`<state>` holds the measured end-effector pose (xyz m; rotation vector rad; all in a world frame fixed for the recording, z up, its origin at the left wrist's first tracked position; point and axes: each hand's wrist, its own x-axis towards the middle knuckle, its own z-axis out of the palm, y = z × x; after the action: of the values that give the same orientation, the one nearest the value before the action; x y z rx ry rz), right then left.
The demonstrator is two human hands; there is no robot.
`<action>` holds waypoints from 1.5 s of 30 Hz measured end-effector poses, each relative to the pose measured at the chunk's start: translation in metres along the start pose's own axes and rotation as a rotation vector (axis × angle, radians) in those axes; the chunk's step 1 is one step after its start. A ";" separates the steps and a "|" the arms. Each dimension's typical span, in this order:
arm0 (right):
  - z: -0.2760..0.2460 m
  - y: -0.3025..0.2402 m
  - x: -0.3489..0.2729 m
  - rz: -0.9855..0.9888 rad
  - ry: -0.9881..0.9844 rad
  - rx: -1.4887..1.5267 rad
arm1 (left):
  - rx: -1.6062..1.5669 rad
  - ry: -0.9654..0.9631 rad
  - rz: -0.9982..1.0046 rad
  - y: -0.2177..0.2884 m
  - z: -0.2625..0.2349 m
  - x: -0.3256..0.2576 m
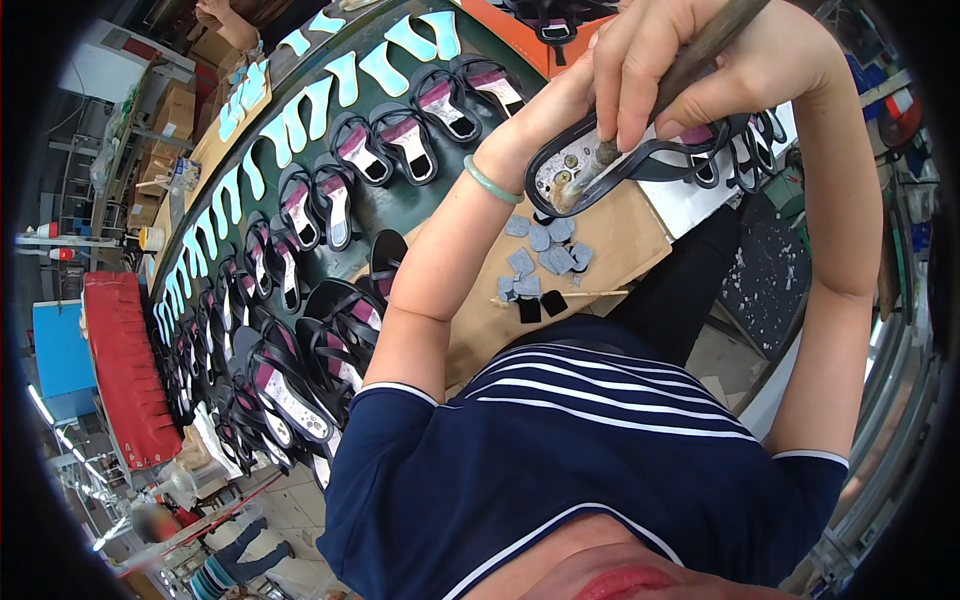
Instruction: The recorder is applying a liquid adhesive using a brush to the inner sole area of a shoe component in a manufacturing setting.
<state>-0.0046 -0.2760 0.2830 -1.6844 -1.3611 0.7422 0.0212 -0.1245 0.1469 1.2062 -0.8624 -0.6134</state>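
At the top right, my left hand [563, 98] is wrapped round the far side of a black strapped sandal [545, 172]. Its fingers are partly hidden behind the sole. The heel end of the sandal faces me, with a pale footbed and round metal heads showing in it. My right hand [690, 75] grips a brush [712, 38] by its thick wooden handle. The brush's bristle end reaches down onto the heel of the footbed, where a wet-looking smear shows.
Below the sandal, grey square pads [540, 238], black squares [530, 308] and a thin stick [590, 294] lie on a brown board [625, 225]. Rows of sandals [405, 140] and pale blue-white pieces [345, 80] line the green table. Another person's hand [215, 12] is at the far left.
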 end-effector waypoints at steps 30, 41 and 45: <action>0.114 0.182 -0.095 0.633 1.027 -0.321 | -0.436 0.972 0.246 -0.025 -0.109 -0.086; 0.125 0.174 -0.110 0.438 1.034 -0.162 | -0.534 0.929 0.278 -0.042 -0.121 -0.077; 0.125 0.130 -0.104 0.222 1.273 0.318 | -0.508 0.877 0.348 -0.054 -0.124 -0.088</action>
<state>-0.0723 -0.3565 0.1035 -1.5426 -0.1534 -0.0910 0.0781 -0.0020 0.0593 0.7102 -0.1325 0.0229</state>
